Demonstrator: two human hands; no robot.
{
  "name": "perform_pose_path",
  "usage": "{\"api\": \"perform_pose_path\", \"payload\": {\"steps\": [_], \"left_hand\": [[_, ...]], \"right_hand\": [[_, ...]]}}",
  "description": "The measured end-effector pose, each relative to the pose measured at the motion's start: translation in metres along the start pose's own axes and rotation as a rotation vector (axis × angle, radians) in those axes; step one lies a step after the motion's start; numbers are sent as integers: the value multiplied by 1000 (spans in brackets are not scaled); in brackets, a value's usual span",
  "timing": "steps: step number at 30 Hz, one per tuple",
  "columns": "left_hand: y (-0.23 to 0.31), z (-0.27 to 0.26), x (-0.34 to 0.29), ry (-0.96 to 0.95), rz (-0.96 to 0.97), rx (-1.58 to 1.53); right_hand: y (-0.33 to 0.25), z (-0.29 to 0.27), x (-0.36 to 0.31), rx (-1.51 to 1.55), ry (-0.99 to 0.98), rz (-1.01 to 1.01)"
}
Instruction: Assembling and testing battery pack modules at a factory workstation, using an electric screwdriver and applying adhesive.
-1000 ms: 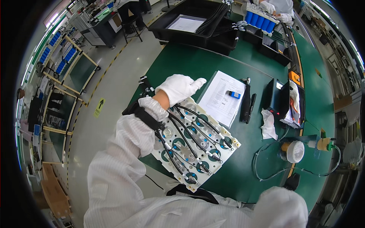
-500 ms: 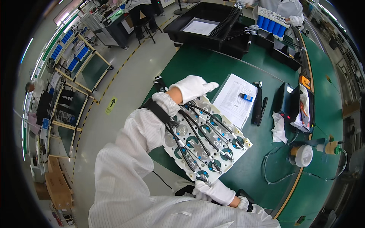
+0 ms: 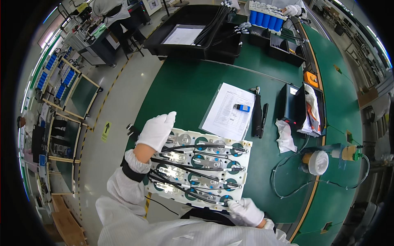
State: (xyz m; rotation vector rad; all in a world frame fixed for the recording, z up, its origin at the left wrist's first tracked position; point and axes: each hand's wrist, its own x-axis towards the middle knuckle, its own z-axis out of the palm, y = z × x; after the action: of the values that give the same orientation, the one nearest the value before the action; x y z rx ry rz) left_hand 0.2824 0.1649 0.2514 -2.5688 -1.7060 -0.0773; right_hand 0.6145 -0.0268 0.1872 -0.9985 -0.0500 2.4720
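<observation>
A white-framed battery module [image 3: 219, 177] lies on the green table before me, with clear round terminals, metal tabs and several black cables [image 3: 193, 167] running across its top. My left hand [image 3: 156, 132], in a white glove, is at its far left corner. Its fingers are pressed together, and what they may hold is hidden. Black cable ends [image 3: 131, 130] stick out beyond my left wrist. At the near right corner, my gloved right hand [image 3: 245, 211] grips the module's edge, thumb over the top.
Beyond the module lie printed sheets [image 3: 223, 110] with a small blue device [image 3: 242, 107] and a black tool [image 3: 257, 115]. To the right are a black box [image 3: 288, 102], a crumpled cloth [image 3: 285, 137] and a white-lidded jar [image 3: 318, 162]. Black trays [image 3: 164, 49] stand at the back; a co-worker's hand [image 3: 292, 10] is far right.
The module has turned anticlockwise and now lies squarer to me. My left hand has moved left and nearer, its fingers going from stretched to curled. My view has shifted a little to the right.
</observation>
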Motion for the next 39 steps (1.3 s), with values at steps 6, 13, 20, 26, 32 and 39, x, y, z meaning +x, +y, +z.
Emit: {"api": "perform_pose_path", "payload": {"steps": [6, 13, 20, 26, 32, 39], "left_hand": [[-5, 0, -6, -64, -141, 6], [32, -66, 22, 1, -363, -328], [79, -101, 10, 358, 22, -389], [108, -90, 13, 416, 269, -326], [131, -61, 7, 409, 543, -407], [130, -48, -19, 468, 442, -306]], "right_hand": [[-137, 34, 9, -933, 278, -250], [-235, -14, 107, -1565, 1330, -733], [-216, -16, 79, -1001, 1096, -815], [-153, 80, -28, -605, 179, -843], [-106, 105, -22, -497, -326, -468], [-71, 97, 5, -696, -438, -776]]}}
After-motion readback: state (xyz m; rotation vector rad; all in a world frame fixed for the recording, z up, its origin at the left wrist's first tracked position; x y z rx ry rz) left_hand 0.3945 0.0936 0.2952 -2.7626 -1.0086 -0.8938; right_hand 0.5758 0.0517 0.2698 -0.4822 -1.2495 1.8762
